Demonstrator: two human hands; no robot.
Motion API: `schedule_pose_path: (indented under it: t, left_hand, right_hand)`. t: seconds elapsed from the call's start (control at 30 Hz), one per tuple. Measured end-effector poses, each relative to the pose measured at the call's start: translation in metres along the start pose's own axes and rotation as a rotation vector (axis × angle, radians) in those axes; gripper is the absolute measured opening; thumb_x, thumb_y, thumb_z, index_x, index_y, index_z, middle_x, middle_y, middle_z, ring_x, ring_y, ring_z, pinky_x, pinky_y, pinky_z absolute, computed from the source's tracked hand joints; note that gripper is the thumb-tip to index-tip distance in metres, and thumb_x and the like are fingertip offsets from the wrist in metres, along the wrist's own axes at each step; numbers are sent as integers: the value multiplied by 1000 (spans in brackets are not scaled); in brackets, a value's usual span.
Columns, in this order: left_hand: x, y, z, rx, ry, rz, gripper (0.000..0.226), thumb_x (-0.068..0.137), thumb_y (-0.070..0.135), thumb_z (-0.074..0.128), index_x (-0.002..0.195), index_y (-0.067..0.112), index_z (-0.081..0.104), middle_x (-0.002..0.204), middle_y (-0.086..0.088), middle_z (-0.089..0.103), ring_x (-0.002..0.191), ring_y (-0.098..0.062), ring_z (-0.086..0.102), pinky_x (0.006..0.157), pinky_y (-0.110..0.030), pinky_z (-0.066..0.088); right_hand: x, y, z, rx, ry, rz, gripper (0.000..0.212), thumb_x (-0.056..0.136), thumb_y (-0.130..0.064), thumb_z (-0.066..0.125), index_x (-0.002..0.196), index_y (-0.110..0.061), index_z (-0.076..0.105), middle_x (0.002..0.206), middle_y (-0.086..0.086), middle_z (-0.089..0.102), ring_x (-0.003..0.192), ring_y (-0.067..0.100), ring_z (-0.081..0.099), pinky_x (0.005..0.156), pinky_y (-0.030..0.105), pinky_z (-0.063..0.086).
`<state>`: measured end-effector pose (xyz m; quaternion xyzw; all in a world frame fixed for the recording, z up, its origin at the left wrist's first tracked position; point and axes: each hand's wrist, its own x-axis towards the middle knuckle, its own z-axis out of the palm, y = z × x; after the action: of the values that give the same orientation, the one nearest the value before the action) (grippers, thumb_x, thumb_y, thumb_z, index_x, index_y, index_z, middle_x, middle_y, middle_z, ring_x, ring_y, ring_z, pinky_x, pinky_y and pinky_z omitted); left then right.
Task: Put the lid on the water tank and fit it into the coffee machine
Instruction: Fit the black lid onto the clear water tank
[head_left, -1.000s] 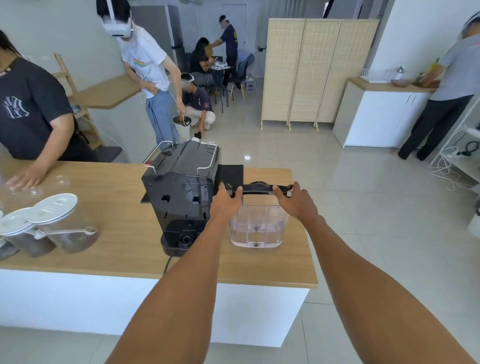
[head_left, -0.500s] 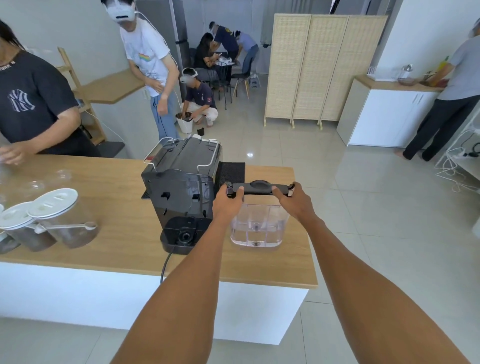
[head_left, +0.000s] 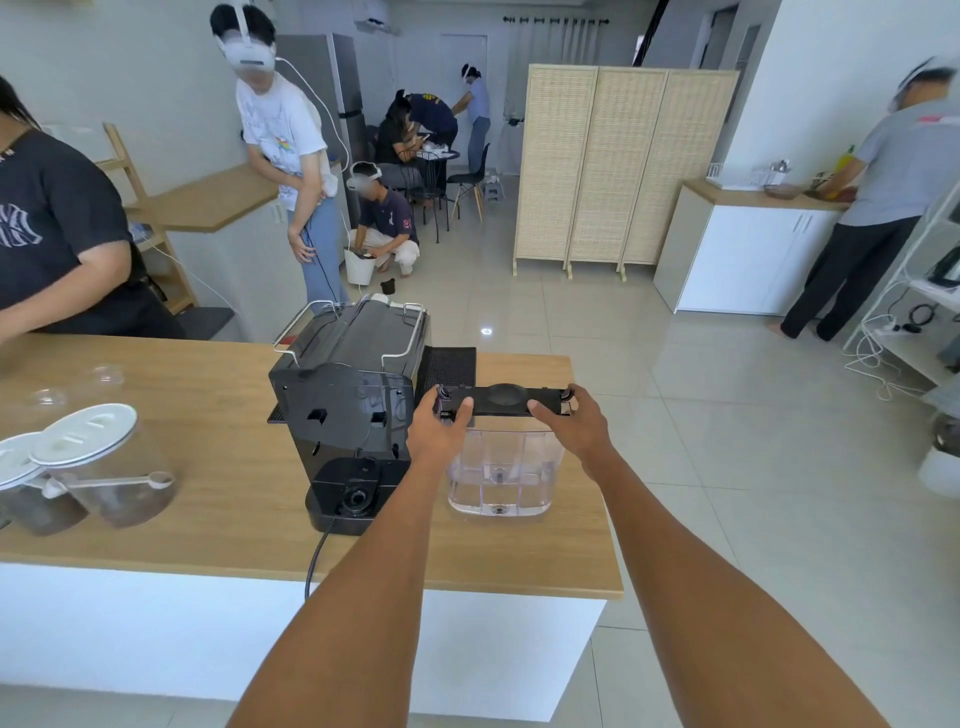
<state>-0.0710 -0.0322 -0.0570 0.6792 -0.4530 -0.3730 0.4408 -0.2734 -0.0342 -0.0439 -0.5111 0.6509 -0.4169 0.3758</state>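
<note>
i grip the black lid (head_left: 503, 401) with my left hand (head_left: 440, 429) and right hand (head_left: 571, 422) closed on its ends, above the clear water tank (head_left: 500, 474) beside the coffee machine (head_left: 347, 400) on the table (head_left: 208, 525).

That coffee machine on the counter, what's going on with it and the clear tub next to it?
A person is holding a black lid by its two ends, left hand and right hand, over a clear water tank. The tank stands on the wooden counter just right of the coffee machine, not yet fitted into it. Whether the lid is fully seated is hard to tell.
</note>
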Motion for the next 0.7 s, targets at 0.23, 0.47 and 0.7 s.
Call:
schedule_pose_path:
  t: [0.23,0.47,0.7]
  left_hand:
    - [7,-6,-4,17,-63,-13,117,57,69,84,155,25,39,153,-2,51,138,-29,50,112,-53,45]
    - [-2,1,-6,6,-36,6,102,72,46,88,157,27,35,159,-5,43,143,-30,45,114,-52,43]
    - [-4,4,-6,33,-7,78,94,76,41,87,153,26,36,149,-7,54,138,-32,50,111,-48,45]
  right_hand:
    - [5,5,2,54,1,9,58,79,-43,83,124,-12,64,123,5,68,117,25,61,88,30,46]
    - [3,2,-1,108,-8,-5,63,78,-36,85,133,-20,59,128,1,62,115,21,56,90,29,44]
    - [0,2,-2,129,46,-48,75,74,-36,89,138,-29,51,118,-5,60,115,23,58,101,39,50]
